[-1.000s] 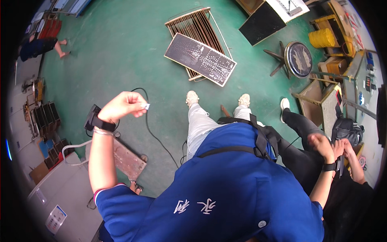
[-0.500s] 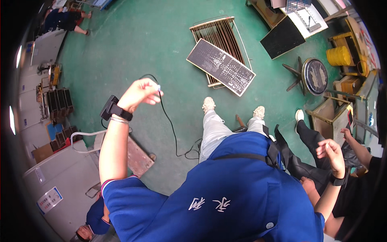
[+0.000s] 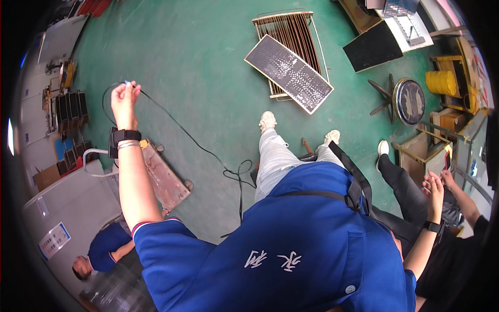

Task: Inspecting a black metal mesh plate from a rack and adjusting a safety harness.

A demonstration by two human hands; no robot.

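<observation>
green floor (image 3: 182, 57), several things set about

the floor bears a slatted rack (image 3: 285, 26) with brown bars (a dark, white-speckled panel (image 3: 289, 74) rests askew across it). to the rack's right stands a round-topped stool (image 3: 409, 101) on splayed legs. a reddish flat cart (image 3: 163, 179) sits on wheels at the left, a black cable (image 3: 226, 170) loops near it, and two pale shoes (image 3: 267, 120) are planted below the rack.
</observation>
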